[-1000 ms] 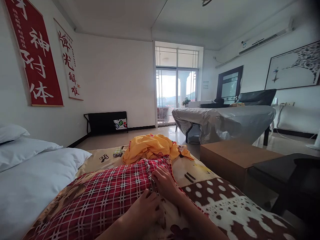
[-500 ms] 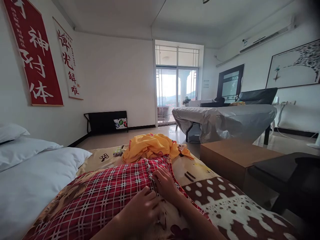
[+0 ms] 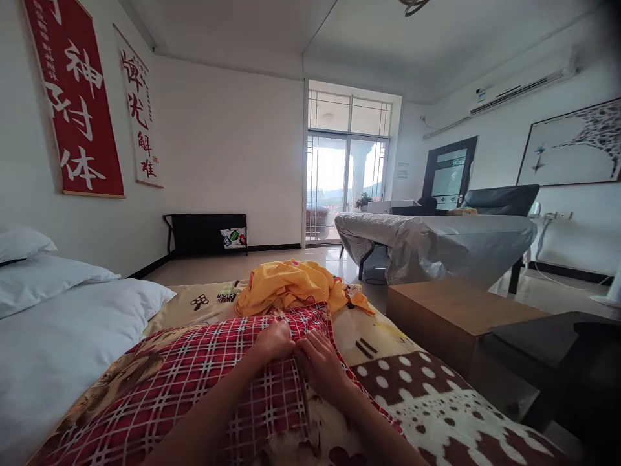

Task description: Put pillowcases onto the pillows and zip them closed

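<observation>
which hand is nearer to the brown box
Right. The right hand is left of the brown box and closer to the camera; the left hand is farther left of it.

Far wall: white, with a glass door admitting daylight. Left wall: two hanging scrolls. Right wall: air conditioner, framed picture. Floor: glossy, pale. Far right: plastic-covered table.

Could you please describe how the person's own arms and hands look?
The left hand and right hand are bare, without gloves. The forearms show no sleeves, watch or bracelet; small rings cannot be ruled out.
</observation>
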The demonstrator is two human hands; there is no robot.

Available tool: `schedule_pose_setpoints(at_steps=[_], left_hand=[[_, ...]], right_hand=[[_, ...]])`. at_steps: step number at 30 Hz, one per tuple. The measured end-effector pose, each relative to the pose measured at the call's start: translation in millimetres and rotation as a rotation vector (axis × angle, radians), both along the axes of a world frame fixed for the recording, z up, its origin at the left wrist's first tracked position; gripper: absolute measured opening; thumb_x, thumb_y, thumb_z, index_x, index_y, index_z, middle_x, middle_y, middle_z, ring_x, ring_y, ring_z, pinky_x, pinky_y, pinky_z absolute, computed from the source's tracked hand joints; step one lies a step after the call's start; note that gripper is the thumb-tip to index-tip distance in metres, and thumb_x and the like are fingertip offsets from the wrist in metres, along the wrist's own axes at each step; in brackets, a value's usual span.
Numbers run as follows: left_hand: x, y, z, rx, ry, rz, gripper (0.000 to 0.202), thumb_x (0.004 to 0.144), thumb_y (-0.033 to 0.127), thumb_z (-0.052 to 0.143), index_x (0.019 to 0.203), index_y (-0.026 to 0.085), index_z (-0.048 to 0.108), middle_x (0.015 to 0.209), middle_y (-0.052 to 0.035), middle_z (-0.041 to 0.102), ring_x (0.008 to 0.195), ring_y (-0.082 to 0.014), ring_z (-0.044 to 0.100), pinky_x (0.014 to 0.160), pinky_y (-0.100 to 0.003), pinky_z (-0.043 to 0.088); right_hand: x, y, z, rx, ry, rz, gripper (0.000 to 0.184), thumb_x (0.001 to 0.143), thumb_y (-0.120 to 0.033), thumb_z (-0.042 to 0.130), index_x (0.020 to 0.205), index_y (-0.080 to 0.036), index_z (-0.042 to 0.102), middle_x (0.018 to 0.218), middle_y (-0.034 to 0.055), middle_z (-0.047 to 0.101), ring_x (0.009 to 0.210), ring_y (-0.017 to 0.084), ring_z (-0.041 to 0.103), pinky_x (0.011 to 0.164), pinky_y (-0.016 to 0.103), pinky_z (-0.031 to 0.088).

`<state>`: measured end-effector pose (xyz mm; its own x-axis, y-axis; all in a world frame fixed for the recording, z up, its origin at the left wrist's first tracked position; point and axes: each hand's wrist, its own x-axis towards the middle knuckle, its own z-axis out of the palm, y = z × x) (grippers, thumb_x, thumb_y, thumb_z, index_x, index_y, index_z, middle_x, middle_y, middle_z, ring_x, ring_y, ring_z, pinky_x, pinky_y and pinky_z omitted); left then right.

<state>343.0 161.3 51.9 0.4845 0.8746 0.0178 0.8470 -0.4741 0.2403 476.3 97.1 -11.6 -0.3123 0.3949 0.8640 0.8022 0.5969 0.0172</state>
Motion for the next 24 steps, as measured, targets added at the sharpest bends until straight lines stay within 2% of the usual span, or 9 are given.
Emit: schedule_pose_setpoints(at_steps=[7, 12, 17, 20, 22, 24], left_hand=[[-0.6, -3.4, -4.4, 0.175, -0.068, 0.064, 0.026, 0.083, 0.025, 0.041, 0.088, 0.013, 0.064, 0.093, -0.0152, 0.068, 0.089, -0.0267, 0.064, 0.073, -0.034, 0.045], [-2.7, 1.7, -11.8, 0.234, -0.133, 0.077, 0.028, 0.09, 0.023, 0.034, 0.089, 0.014, 0.061, 0.093, -0.0125, 0.068, 0.09, -0.0243, 0.064, 0.076, -0.033, 0.045], [-0.6, -3.2, -15.8, 0.276, -0.215, 0.059, 0.027, 0.092, 0.022, 0.032, 0.092, 0.014, 0.058, 0.092, -0.0114, 0.066, 0.086, -0.0229, 0.063, 0.076, -0.034, 0.045], [-3.5, -18.2, -12.1, 0.34, -0.26, -0.029, 0.022, 0.091, 0.018, 0.035, 0.098, 0.015, 0.056, 0.104, -0.011, 0.062, 0.096, -0.0218, 0.058, 0.087, -0.034, 0.042], [-9.7, -30.9, -10.4, 0.366, -0.261, -0.187, 0.018, 0.089, 0.016, 0.039, 0.095, 0.018, 0.056, 0.108, -0.0072, 0.06, 0.102, -0.0199, 0.053, 0.093, -0.033, 0.038], [-17.9, -42.2, -12.1, 0.337, -0.25, -0.378, 0.016, 0.088, 0.015, 0.04, 0.089, 0.019, 0.055, 0.102, -0.0039, 0.061, 0.099, -0.0187, 0.052, 0.092, -0.034, 0.035]], right_hand=[[1.1, -7.0, -2.2, -0.17, -0.053, 0.053, 0.019, 0.096, -0.017, 0.037, 0.08, -0.019, 0.046, 0.077, 0.0037, 0.054, 0.072, 0.016, 0.045, 0.068, 0.029, 0.038], [4.2, -24.2, 1.4, -0.316, 0.013, 0.107, 0.019, 0.096, -0.018, 0.038, 0.078, -0.02, 0.045, 0.079, 0.0036, 0.054, 0.073, 0.016, 0.046, 0.066, 0.028, 0.038], [6.4, -33.0, -2.8, -0.319, 0.0, 0.114, 0.017, 0.095, -0.016, 0.038, 0.081, -0.02, 0.047, 0.079, 0.0036, 0.054, 0.073, 0.016, 0.045, 0.066, 0.028, 0.038], [7.4, -30.3, -5.8, -0.285, 0.007, 0.091, 0.018, 0.095, -0.016, 0.039, 0.08, -0.02, 0.047, 0.078, 0.0034, 0.054, 0.073, 0.016, 0.046, 0.066, 0.028, 0.039], [7.6, -27.3, -7.2, -0.26, 0.028, 0.081, 0.018, 0.094, -0.015, 0.04, 0.079, -0.02, 0.047, 0.079, 0.0035, 0.055, 0.073, 0.016, 0.046, 0.066, 0.028, 0.04], [7.2, -25.0, -8.3, -0.239, 0.047, 0.077, 0.016, 0.094, -0.015, 0.04, 0.08, -0.02, 0.046, 0.08, 0.0039, 0.056, 0.074, 0.017, 0.048, 0.066, 0.028, 0.041]])
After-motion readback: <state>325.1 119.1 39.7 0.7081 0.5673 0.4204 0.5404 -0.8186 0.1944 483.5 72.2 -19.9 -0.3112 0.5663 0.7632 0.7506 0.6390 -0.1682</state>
